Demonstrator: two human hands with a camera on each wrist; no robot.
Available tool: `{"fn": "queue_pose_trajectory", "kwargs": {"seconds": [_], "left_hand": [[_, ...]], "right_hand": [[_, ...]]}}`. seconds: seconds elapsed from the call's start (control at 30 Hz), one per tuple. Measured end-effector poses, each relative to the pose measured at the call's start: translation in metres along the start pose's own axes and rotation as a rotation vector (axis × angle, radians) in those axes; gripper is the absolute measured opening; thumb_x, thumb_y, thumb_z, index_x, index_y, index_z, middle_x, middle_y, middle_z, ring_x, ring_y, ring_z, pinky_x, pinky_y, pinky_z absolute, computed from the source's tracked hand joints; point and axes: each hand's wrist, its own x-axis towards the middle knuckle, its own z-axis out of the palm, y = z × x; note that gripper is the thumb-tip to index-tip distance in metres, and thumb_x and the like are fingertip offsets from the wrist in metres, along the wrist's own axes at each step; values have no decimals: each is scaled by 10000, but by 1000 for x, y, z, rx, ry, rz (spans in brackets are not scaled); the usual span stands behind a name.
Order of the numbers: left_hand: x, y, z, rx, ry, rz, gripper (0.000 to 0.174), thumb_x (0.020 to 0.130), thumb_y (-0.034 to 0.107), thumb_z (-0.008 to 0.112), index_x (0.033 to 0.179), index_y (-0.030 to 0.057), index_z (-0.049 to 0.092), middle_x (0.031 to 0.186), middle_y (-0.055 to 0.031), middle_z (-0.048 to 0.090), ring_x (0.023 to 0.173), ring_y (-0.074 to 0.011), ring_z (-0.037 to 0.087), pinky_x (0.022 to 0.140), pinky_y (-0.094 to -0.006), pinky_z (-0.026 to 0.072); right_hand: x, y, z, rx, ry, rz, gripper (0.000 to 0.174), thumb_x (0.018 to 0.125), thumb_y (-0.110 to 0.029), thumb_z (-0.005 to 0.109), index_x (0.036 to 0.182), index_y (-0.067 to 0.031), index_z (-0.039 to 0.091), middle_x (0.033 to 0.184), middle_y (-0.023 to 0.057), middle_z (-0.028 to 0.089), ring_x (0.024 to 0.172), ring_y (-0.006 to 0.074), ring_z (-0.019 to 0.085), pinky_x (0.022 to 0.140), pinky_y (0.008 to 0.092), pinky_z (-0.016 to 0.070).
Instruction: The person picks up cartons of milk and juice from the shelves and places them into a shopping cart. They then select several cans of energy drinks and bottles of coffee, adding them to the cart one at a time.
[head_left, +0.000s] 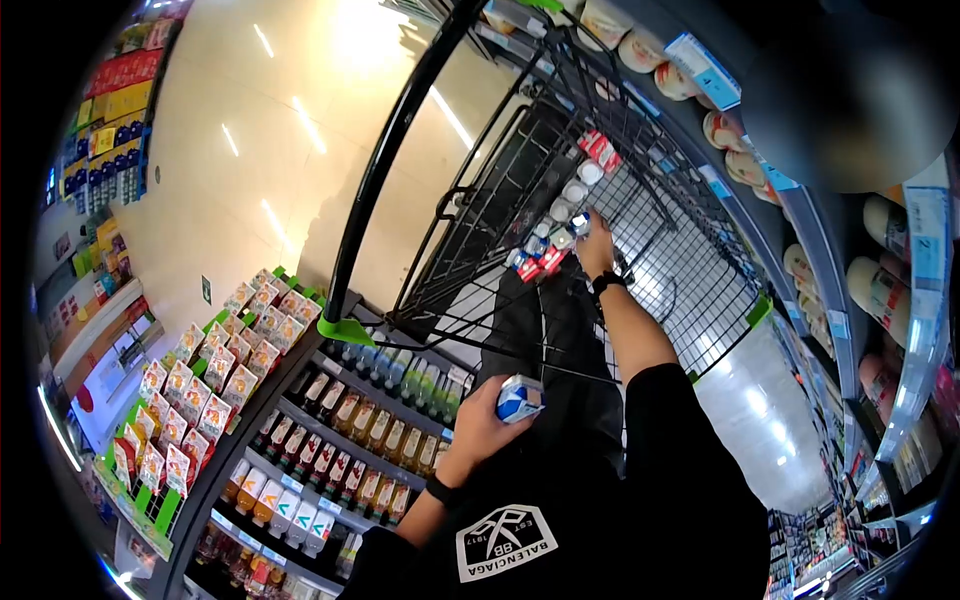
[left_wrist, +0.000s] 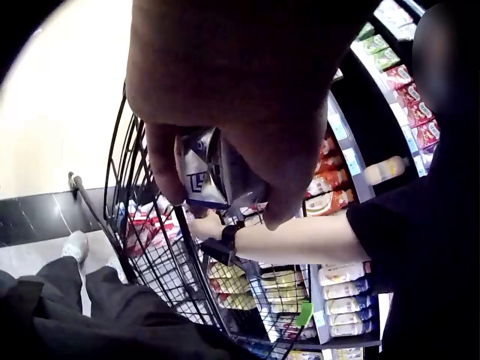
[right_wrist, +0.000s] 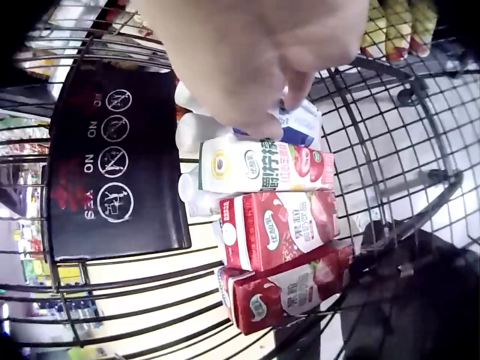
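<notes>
In the head view my left hand (head_left: 480, 425) grips a small blue-and-white drink carton (head_left: 520, 398) in front of my body, outside the cart. The left wrist view shows the silvery folded end of that carton (left_wrist: 201, 169) between thumb and fingers. My right hand (head_left: 597, 246) reaches inside the shopping cart (head_left: 700, 250). Its fingers hold another blue-and-white drink carton (right_wrist: 302, 124) among the goods there. Beside it in the right wrist view lie a lemon-print carton (right_wrist: 255, 165) and red drink cartons (right_wrist: 281, 229). White-capped bottles (right_wrist: 196, 135) stand alongside, partly hidden by the hand.
A black cart panel (right_wrist: 116, 165) with printed symbols borders the goods. Shelves of bottles (head_left: 345, 415) stand at lower left, next to a rack of white packets (head_left: 210, 385). More shelving (head_left: 800, 290) runs along the right. Bare floor (head_left: 250, 130) spreads beyond the cart.
</notes>
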Motion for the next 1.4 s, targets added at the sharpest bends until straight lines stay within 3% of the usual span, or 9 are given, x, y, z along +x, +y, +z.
{"fn": "queue_pose_trajectory", "kwargs": {"seconds": [0.17, 0.33, 0.53, 0.63, 0.77, 0.87, 1.07, 1.3, 1.4], "left_hand": [[32, 5, 16, -65, 10, -9, 593, 761, 315, 916, 1200, 43, 625, 1002, -186, 718, 924, -380, 719, 804, -422, 566], [89, 11, 28, -9, 108, 111, 716, 876, 300, 840, 1392, -30, 470, 1196, -263, 630, 1093, -441, 640, 926, -454, 520], [149, 14, 46, 123, -6, 422, 689, 870, 107, 744, 1461, -45, 424, 1425, -231, 537, 1296, -419, 522, 1097, -454, 451], [147, 13, 24, 371, -7, 414, 717, 873, 161, 743, 1512, 41, 440, 1448, -185, 546, 1318, -365, 535, 1079, -442, 466], [129, -45, 10, 488, 67, 378, 338, 906, 238, 714, 1208, 96, 657, 1089, -76, 708, 998, -280, 676, 848, -433, 535], [130, -49, 16, 663, 201, 769, 180, 883, 292, 772, 869, 157, 655, 690, 0, 603, 620, -192, 636, 595, -339, 492], [130, -61, 20, 715, 261, 720, 268, 891, 326, 769, 772, 165, 592, 654, 10, 573, 583, -176, 620, 565, -319, 476], [126, -64, 22, 664, 294, 727, 295, 910, 347, 717, 742, 150, 576, 677, -22, 627, 626, -232, 682, 570, -360, 518], [126, -64, 23, 634, 285, 692, 285, 915, 360, 701, 769, 132, 610, 714, -49, 668, 655, -259, 704, 598, -384, 545]], "right_hand": [[-29, -31, -32, 187, 39, -22, 459, 891, -29, 693, 1338, 18, 598, 1342, 263, 631, 1225, 455, 607, 1045, 477, 510], [-106, -91, -100, 785, -305, 272, 408, 1080, -317, 602, 1347, -10, 639, 1139, 81, 727, 925, 79, 651, 773, 235, 517], [-124, -139, -113, 913, -147, 237, 599, 941, -69, 783, 1447, -1, 470, 1285, 97, 604, 1147, 130, 600, 935, 279, 520], [-89, -94, -94, 852, 15, 209, 644, 917, -176, 835, 1406, 32, 472, 1259, 113, 620, 1146, 148, 605, 936, 296, 523], [-19, -65, -100, 338, 119, 251, 706, 840, -261, 878, 1385, 21, 528, 1177, 188, 691, 1073, 232, 669, 900, 338, 544], [27, -11, -73, 70, 81, 132, 697, 758, -216, 881, 1367, -12, 609, 1133, 201, 693, 995, 348, 668, 884, 419, 548], [52, 25, -15, -69, 46, -3, 654, 783, -94, 830, 1395, -18, 614, 1100, 184, 701, 934, 312, 698, 822, 415, 556], [-54, 31, -58, 27, -56, 148, 526, 872, -153, 744, 1372, -39, 624, 1245, 209, 720, 1127, 345, 709, 943, 393, 565], [-155, 52, -87, -12, -252, 297, 358, 919, -255, 730, 1232, -95, 663, 951, 243, 741, 948, 396, 733, 797, 504, 561]]}}
